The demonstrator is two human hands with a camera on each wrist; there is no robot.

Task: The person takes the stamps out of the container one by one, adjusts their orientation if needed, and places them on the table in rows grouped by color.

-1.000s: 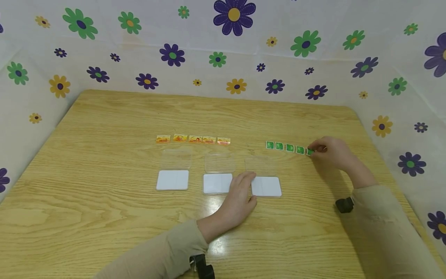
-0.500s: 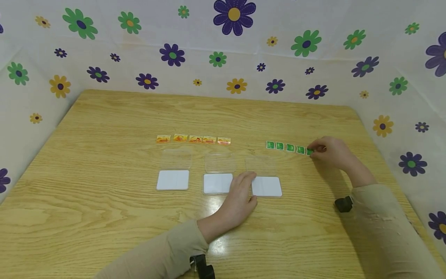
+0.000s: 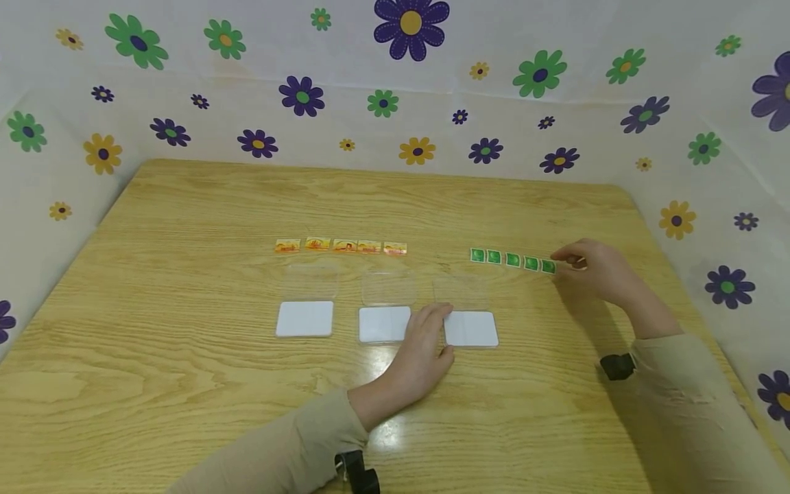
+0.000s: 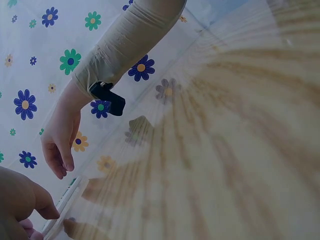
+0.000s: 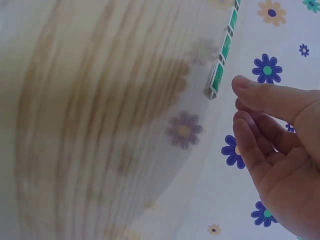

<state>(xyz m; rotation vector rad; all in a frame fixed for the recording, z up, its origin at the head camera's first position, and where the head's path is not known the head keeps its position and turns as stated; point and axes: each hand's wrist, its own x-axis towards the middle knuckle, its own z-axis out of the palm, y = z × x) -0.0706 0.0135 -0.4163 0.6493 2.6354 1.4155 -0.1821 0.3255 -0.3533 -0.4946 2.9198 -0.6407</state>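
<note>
My left hand [image 3: 421,355] rests palm down, its fingers between the middle white card [image 3: 382,324] and the right white card [image 3: 472,329]. Its thumb lies near the right card's lower corner. At the right end of a row of several green stamp-like pieces with white borders [image 3: 513,260], my right hand [image 3: 600,273] hovers with thumb and fingers loosely bent. The right wrist view shows a gap between that hand [image 5: 280,132] and the closest green piece [image 5: 216,79]. A third white card [image 3: 305,319] lies to the left.
Clear plastic lids, such as the middle one [image 3: 389,288], lie behind the white cards. Farther back runs a row of several yellow-orange picture pieces [image 3: 345,245]. The wooden table [image 3: 185,384] meets a flower-printed cloth [image 3: 345,68] at the back and sides.
My right hand has let go of the rightmost green piece and drawn slightly right, leaving it in full view at the row's end. My left hand stays put.
</note>
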